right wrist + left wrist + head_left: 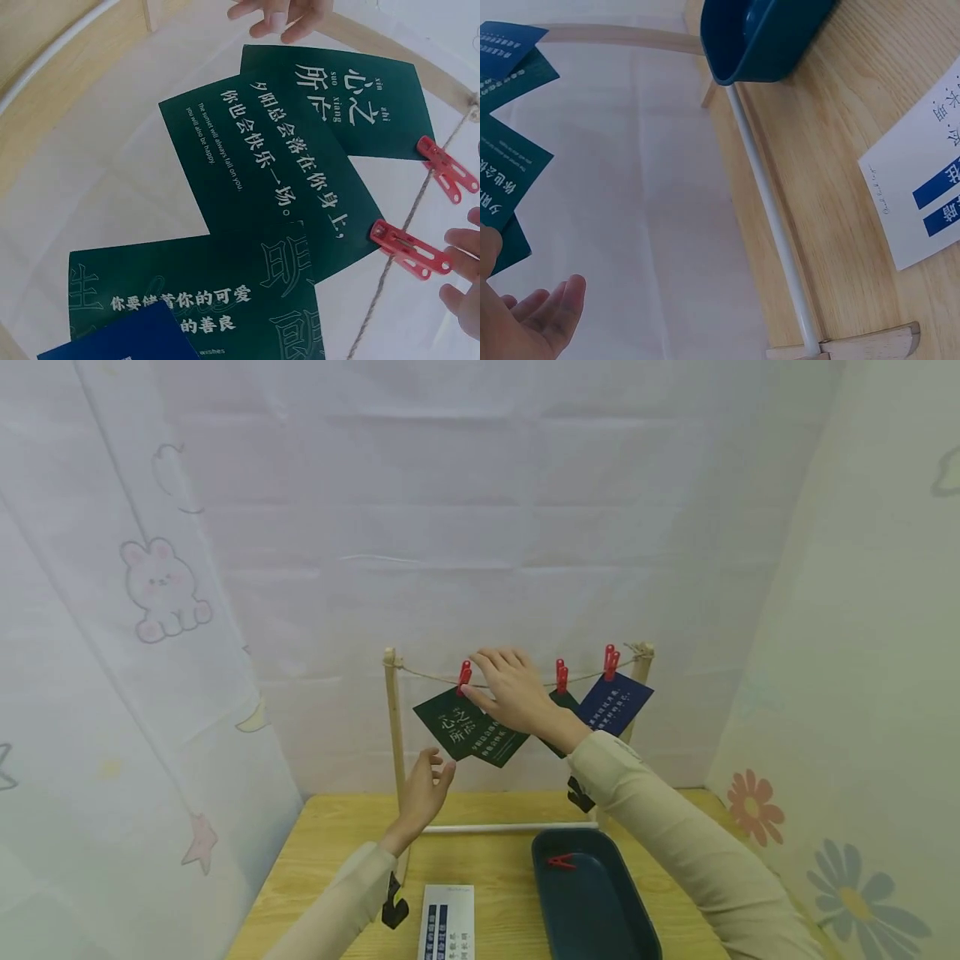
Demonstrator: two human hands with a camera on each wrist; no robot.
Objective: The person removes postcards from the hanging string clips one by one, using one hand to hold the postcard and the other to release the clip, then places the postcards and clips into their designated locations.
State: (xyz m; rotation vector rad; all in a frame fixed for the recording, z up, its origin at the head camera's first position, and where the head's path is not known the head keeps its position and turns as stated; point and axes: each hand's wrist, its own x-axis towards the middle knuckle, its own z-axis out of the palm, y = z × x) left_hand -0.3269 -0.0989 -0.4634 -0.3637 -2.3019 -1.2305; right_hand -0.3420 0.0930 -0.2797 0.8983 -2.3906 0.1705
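Note:
Several cards hang by red clips from a thin rope. My right hand (517, 697) is raised at the rope, thumb and fingers spread apart. In the right wrist view its fingertips (463, 251) lie right at the handles of a red clip (409, 249), which grips a green card (277, 165) by its corner. Another green card (442, 718) hangs to the left, partly overlapped by it. My left hand (426, 789) is below that left card's lower edge, palm upward, fingers loosely bent and holding nothing. A blue card (618, 702) hangs at the right end.
A wooden frame (395, 727) carries the rope, with a white rod (510, 827) low between its posts. On the wooden table (322, 860) are a dark teal tray (588, 910) with a red clip (561, 862) in it, and a white printed card (457, 902).

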